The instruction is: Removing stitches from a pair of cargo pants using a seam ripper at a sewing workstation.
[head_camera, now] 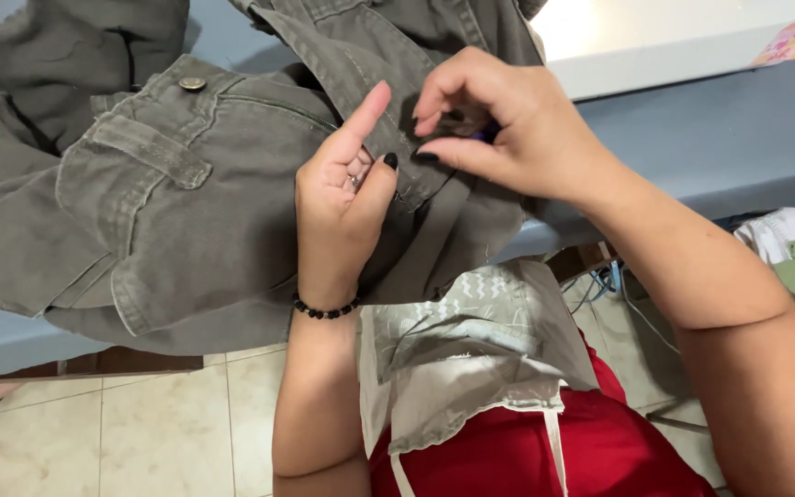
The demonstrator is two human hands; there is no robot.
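- The olive cargo trousers (186, 184) lie bunched over the edge of the blue-grey table (729, 138), brass button (192, 84) towards the far side.
- The left hand (342, 198) presses a trouser seam flat just right of the button, index finger raised, thumb against the cloth.
- The right hand (508, 124) is curled shut beside it, pinching something small and dark at the seam; what it is cannot be told.
- Judged best: keep the cloth taut and work close to the stitching.
- A pale pocket lining (471, 350) hangs below the trousers.
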